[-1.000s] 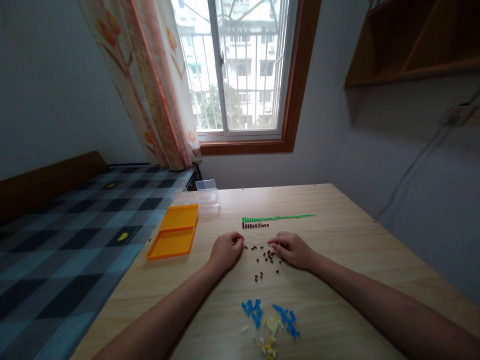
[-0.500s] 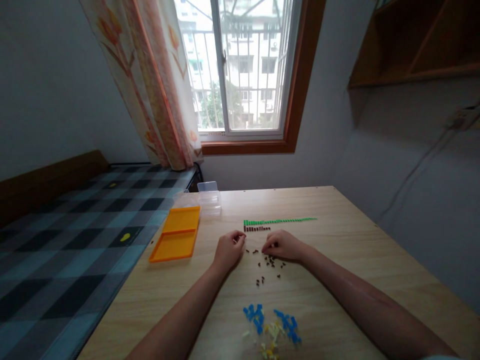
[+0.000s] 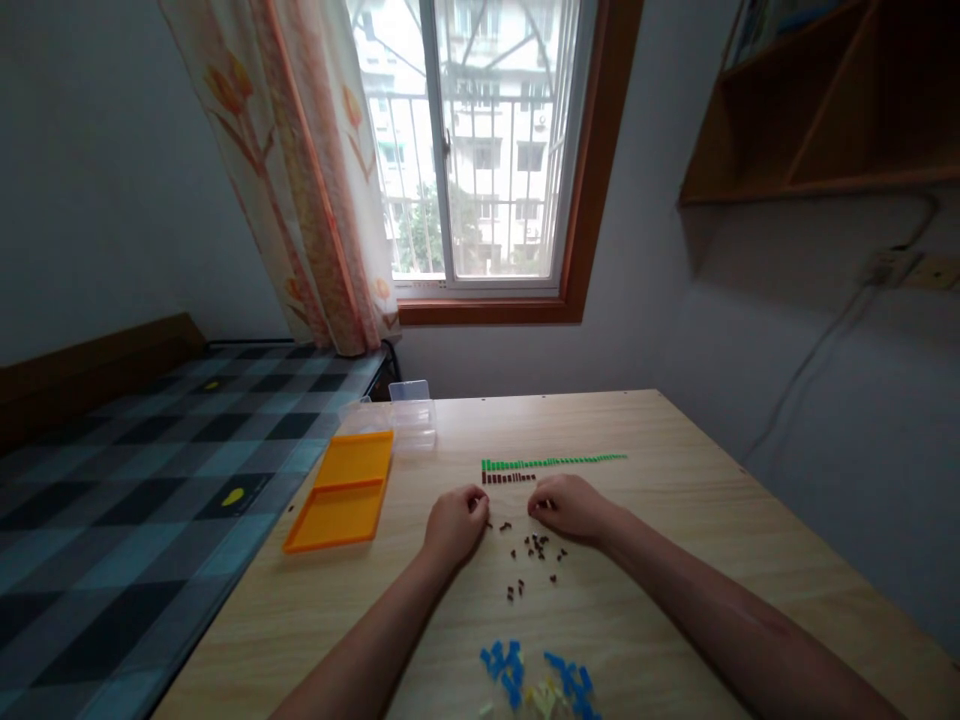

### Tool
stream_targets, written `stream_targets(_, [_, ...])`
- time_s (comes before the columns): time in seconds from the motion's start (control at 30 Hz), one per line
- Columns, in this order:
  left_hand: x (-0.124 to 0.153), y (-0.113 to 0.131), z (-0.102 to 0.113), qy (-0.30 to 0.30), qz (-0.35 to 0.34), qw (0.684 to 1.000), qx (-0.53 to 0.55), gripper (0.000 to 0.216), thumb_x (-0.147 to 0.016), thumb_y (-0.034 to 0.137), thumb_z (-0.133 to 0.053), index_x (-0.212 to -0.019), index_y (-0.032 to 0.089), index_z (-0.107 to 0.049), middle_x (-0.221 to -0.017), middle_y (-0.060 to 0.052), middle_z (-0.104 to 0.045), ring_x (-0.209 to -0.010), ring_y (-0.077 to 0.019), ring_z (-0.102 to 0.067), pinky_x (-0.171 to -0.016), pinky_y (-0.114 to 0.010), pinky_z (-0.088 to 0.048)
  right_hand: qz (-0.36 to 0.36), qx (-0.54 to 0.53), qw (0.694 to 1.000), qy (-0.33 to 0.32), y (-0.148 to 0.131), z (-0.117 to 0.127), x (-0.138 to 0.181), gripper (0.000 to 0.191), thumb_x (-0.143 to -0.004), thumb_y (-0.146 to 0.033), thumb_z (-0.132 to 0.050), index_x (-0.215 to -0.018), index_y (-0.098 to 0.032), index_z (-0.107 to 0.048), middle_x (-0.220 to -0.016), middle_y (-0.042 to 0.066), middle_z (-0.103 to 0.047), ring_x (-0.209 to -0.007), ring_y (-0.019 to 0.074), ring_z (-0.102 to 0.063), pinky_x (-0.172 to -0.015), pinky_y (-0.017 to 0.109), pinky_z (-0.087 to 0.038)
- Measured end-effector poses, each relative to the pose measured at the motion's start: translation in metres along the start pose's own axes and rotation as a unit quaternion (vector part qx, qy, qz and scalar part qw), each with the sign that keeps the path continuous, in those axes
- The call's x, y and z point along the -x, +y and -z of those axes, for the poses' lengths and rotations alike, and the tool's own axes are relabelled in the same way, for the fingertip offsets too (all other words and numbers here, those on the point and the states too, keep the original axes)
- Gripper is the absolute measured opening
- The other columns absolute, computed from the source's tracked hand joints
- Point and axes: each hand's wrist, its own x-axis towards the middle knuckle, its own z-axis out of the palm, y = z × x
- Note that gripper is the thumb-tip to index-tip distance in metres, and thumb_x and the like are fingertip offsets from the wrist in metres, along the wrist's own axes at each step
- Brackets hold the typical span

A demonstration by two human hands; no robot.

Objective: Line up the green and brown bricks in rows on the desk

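Note:
Both my hands rest on a wooden table (image 3: 675,560). My left hand (image 3: 454,522) is curled with thumb and fingers pinched together; what they hold is too small to make out. My right hand (image 3: 571,506) is also curled, its fingertips pinched just below the right end of a short row of brown pieces (image 3: 508,478). Above that row runs a long line of green pieces (image 3: 553,461). Loose brown pieces (image 3: 532,556) lie scattered between and below my hands.
A pile of blue pieces (image 3: 534,676) with some pale yellow ones lies near the front edge. An open orange tray (image 3: 341,490) and a clear plastic box (image 3: 411,412) sit at the table's left. A bed with a checked cover (image 3: 135,500) adjoins the left side.
My right hand has drawn left and up from the scattered brown pieces toward the short brown row. The left hand has stayed in place. The view has tilted up slightly.

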Motion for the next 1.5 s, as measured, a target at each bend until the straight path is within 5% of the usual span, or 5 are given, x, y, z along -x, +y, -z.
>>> stream_targets(0.4, [0.0,0.0,-0.002,0.0,0.013,1.0,-0.004,0.022,-0.086,0.025,-0.053,-0.081,0.017,-0.073,-0.074,-0.005,-0.072,-0.068,-0.0158,-0.061,-0.062,-0.024,-0.035,0.0,0.079,0.997,0.015,0.051,0.021,0.002,0.019,-0.082,-0.015,-0.059,-0.085,-0.023,-0.076,-0.089,0.004,-0.074,-0.082,0.0174,-0.065,-0.075,0.027,-0.045])
stream_targets(0.73, [0.001,-0.001,0.0,-0.012,-0.006,1.0,0.005,0.028,-0.088,0.031,-0.051,-0.072,0.017,-0.069,-0.07,-0.005,-0.07,-0.067,-0.0168,-0.061,-0.061,-0.025,-0.035,0.0,0.054,0.993,0.106,0.056,0.007,0.018,0.024,-0.093,-0.027,-0.053,-0.09,-0.02,-0.075,-0.093,0.006,-0.075,-0.085,0.0182,-0.067,-0.077,0.027,-0.048])
stream_targets(1.5, [0.0,-0.001,-0.001,-0.008,0.001,1.0,0.018,0.028,-0.088,0.031,-0.05,-0.072,0.017,-0.069,-0.07,-0.005,-0.07,-0.069,-0.0174,-0.061,-0.063,-0.026,-0.036,-0.018,0.106,0.99,0.089,0.055,-0.002,0.004,0.03,-0.099,-0.036,-0.047,-0.104,-0.028,-0.075,-0.089,0.004,-0.07,-0.081,0.0161,-0.065,-0.07,0.024,-0.044])
